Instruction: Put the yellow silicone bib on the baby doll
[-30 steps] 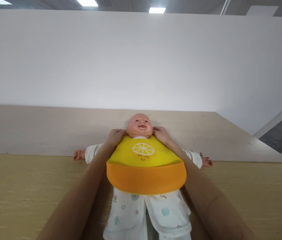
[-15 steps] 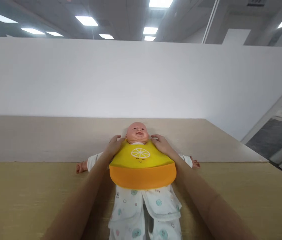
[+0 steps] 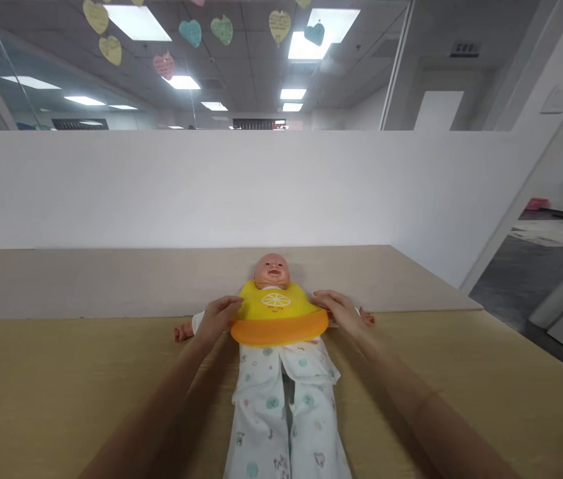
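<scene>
Head camera, looking forward and down: a baby doll [image 3: 272,273] lies on its back at the centre of the frame, its bald head smooth and plastic-looking, its feet running out of the bottom edge. On its chest, just below the head, lies a bib [image 3: 297,301], smooth and rubbery in look, yellow above with a white citrus-slice print and a small drawn smile. Its lower edge is a curved orange pocket [image 3: 279,330], rounded at both ends. The doll's clothes [image 3: 260,399] are soft white cloth, gently creased, scattered with small pastel motifs.

The person's two bare hands flank the bib. The left hand [image 3: 221,313], left of centre, is open, fingers loosely bent towards the bib's edge. The right hand [image 3: 340,309], right of centre, is open too, fingers stretched inward by the opposite edge. Whether fingertips touch the bib is hard to tell.

The tabletop [image 3: 86,392] is yellowish with fine grain; a paler, greyer strip [image 3: 86,283] crosses behind it. A plain white partition [image 3: 186,193] spans the middle of the frame. Above, glass carries heart-shaped paper notes [image 3: 190,32], with bright ceiling panels [image 3: 292,94] beyond. At right, a doorway shows grey floor [image 3: 504,269].
</scene>
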A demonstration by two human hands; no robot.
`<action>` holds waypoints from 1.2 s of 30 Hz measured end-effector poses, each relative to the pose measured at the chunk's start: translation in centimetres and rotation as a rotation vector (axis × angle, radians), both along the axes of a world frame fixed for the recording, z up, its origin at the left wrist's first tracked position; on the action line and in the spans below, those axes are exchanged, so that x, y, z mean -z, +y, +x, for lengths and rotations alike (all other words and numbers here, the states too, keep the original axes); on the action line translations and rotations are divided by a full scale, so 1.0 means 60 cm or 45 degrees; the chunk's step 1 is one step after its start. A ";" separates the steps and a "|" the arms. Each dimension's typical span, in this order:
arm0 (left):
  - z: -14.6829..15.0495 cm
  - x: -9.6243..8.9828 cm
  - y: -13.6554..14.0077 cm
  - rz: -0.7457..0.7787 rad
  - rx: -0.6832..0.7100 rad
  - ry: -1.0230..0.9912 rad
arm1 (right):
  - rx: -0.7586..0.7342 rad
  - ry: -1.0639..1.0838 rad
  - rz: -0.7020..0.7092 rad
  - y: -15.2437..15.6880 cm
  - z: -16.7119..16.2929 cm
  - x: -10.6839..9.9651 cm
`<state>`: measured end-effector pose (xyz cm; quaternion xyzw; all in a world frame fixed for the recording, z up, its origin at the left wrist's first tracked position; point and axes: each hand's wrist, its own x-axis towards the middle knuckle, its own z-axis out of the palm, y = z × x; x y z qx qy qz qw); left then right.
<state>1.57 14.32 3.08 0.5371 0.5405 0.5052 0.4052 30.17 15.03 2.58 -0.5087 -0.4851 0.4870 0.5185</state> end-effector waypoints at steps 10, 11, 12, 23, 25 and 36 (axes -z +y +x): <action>0.024 -0.003 -0.086 -0.142 -0.019 -0.547 | 0.042 0.329 -0.036 -0.077 -0.033 0.000; 0.025 -0.005 -0.081 -0.138 -0.037 -0.570 | 0.050 0.342 -0.018 -0.073 -0.037 -0.002; 0.025 -0.007 -0.076 -0.131 -0.052 -0.582 | 0.063 0.357 0.005 -0.067 -0.040 -0.004; 0.027 -0.015 -0.022 -0.089 -0.033 -0.482 | 0.057 0.351 0.043 -0.023 -0.037 -0.008; 0.026 -0.014 -0.013 -0.106 0.016 -0.488 | -0.022 0.355 -0.019 -0.017 -0.030 -0.010; 0.037 -0.058 0.038 -0.474 0.340 -0.789 | -0.331 0.413 -0.201 0.073 -0.028 -0.018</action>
